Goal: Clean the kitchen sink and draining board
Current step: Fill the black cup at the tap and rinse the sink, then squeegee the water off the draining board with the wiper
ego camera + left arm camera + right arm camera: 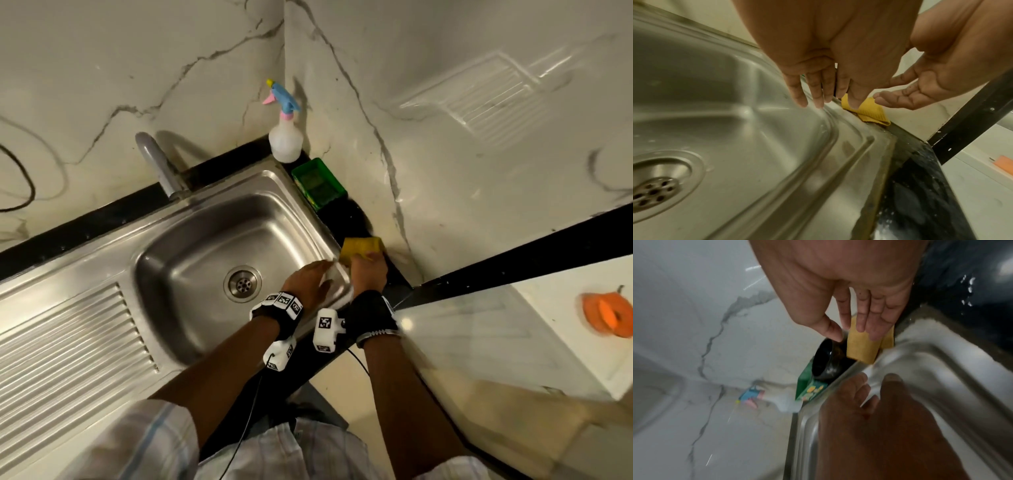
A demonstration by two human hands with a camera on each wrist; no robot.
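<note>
The steel sink [236,186] has a drain [242,283], and its ribbed draining board [68,342] lies to the left. A folded yellow cloth [361,248] lies on the black counter strip against the sink's right rim. My right hand [368,267] is over the cloth's near edge with straight fingers [875,327] and the thumb held apart. My left hand [313,277] hovers over the sink's right rim [849,142] beside it. Its fingers [818,97] are straight, its thumb tip is at the cloth [871,112], and it holds nothing.
A white spray bottle [286,138] with a blue trigger stands in the corner behind the sink. A green box [318,183] sits on the black strip beyond the cloth. The faucet [156,161] rises at the back left. An orange object [609,315] lies on the white surface to the right.
</note>
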